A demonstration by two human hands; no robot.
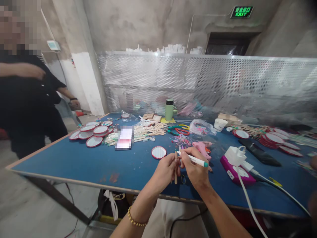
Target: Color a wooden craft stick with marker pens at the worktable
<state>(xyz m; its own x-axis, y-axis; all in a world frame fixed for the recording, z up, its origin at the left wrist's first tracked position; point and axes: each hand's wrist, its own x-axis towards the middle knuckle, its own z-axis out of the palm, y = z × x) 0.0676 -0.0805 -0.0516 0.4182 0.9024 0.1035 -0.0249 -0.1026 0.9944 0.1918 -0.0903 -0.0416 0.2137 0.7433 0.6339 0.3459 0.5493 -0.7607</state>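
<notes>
In the lower centre of the frame, the left hand (163, 170) is closed on a wooden stick (176, 177), which it holds nearly upright. Just beside it, the right hand (196, 172) grips a white marker (196, 160), whose point is at the top of the stick. This top looks dark green, so I judge that the colouring of this one is under way; whether it is complete, I cannot tell.

Slightly farther, in the centre, one red-rimmed disc (158, 152) lies flat, with no stick joined to it. To its right is a pink glue gun (202, 149). Beyond, a pile of sticks (156, 129) lies loose; many look plain, so these seem left uncoloured. More discs (94, 141) are heaped at the left of the frame. Farther back stands a green bottle (169, 110).
</notes>
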